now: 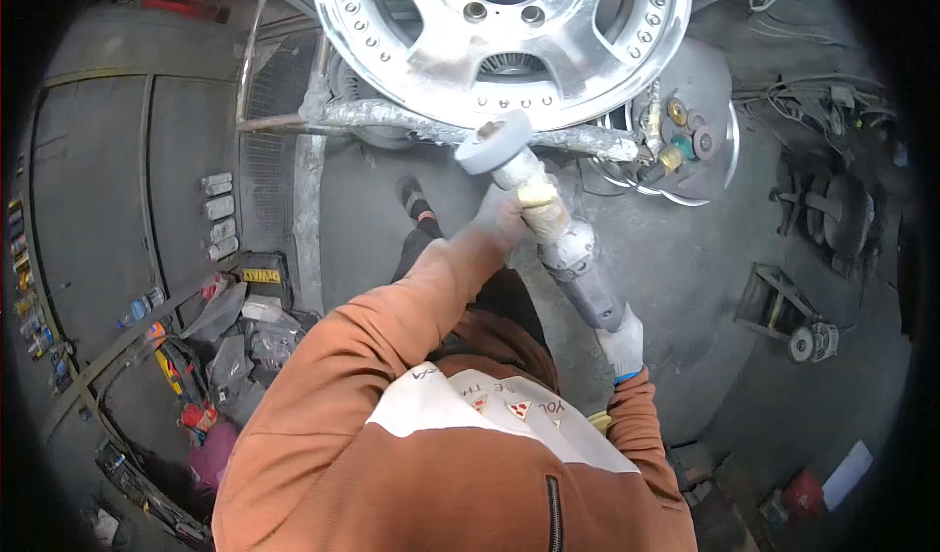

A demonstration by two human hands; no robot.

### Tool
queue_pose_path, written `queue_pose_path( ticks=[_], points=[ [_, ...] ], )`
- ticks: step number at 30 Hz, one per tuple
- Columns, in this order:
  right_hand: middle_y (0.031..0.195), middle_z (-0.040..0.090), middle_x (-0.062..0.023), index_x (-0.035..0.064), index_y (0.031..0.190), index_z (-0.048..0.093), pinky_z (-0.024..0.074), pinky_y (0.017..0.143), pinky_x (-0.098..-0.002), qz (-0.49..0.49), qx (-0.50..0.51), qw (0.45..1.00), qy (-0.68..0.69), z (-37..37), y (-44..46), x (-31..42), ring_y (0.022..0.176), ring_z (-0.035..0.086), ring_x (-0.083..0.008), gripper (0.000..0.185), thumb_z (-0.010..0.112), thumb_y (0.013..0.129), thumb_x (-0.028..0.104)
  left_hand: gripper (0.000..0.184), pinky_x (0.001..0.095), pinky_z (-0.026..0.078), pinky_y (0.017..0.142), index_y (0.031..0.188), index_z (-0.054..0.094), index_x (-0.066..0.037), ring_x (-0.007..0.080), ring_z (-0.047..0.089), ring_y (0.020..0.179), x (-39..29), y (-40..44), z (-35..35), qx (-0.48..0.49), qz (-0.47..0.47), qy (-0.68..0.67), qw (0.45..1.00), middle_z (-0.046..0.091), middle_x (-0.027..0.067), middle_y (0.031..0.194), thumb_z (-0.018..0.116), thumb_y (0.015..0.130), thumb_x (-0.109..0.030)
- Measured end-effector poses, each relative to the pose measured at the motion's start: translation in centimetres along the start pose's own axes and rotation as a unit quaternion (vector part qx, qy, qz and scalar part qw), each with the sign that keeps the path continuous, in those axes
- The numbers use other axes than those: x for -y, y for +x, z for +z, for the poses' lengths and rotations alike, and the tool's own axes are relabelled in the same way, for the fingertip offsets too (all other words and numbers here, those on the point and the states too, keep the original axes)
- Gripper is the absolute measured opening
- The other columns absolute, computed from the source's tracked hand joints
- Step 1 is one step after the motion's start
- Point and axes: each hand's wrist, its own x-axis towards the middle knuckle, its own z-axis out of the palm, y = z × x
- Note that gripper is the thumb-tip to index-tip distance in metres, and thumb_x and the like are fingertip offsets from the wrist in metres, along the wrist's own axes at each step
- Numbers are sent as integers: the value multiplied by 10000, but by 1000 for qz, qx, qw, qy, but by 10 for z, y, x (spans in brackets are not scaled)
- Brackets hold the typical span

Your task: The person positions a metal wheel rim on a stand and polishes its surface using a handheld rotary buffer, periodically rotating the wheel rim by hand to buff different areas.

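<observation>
A polished alloy wheel rim (pixel 460 72) sits on a metal stand at the top of the view. Just below its lower lip is the round grey wheel (pixel 494 143) of a long power grinder (pixel 578 268); whether the two touch is hard to tell. My left hand (pixel 499 214), blurred, is closed round the tape-wrapped front of the grinder, close behind its wheel. In a whitish glove, my right hand (pixel 622 341) grips the tool's rear end. The tool slants from upper left to lower right in front of my body.
Several abrasive wheels (pixel 703 142) lie on a stand right of the rim. A frame with a small motor (pixel 803 341) stands on the floor at right. To the left are a DeWalt case (pixel 262 276), plastic bags (pixel 230 361) and a row of cans (pixel 220 207).
</observation>
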Motion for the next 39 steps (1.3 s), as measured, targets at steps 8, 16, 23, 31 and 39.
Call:
queue_pose_path(
  ticks=[8,16,23,31,39],
  points=[
    [943,690,-248,14,1063,636,542,768,-477,-59,28,998,8,63,36,33,933,657,-450,352,716,729,90,387,433,544,933,1180,562,-39,283,658,1010,-69,-25,-31,-113,107,75,985,658,143,1073,708,841,-157],
    [957,703,-239,13,1105,650,549,783,-436,-26,4,999,-40,-15,9,7,945,682,-416,384,706,728,62,221,380,539,834,1060,569,-72,214,652,886,2,1,2,-65,32,24,997,639,94,972,681,870,-87],
    [937,721,-198,2,1110,656,547,780,-362,58,-34,997,-47,-58,-10,-7,881,726,-308,386,707,730,43,203,395,544,806,1047,559,-49,224,655,858,66,39,11,-7,33,30,999,641,86,942,659,870,-45],
    [940,718,-225,-12,1097,654,550,774,-393,-43,22,998,-29,2,12,12,924,720,-360,355,702,757,79,290,382,551,848,1106,595,-48,236,656,914,-28,-16,-6,-56,11,34,998,647,90,989,674,833,-99],
    [964,688,-275,-7,1160,626,546,775,-477,-49,80,995,10,61,26,70,953,659,-459,456,682,725,119,240,384,562,816,1038,618,-18,231,664,868,-99,-35,-31,-149,62,100,982,656,113,949,660,843,-153]
  ],
)
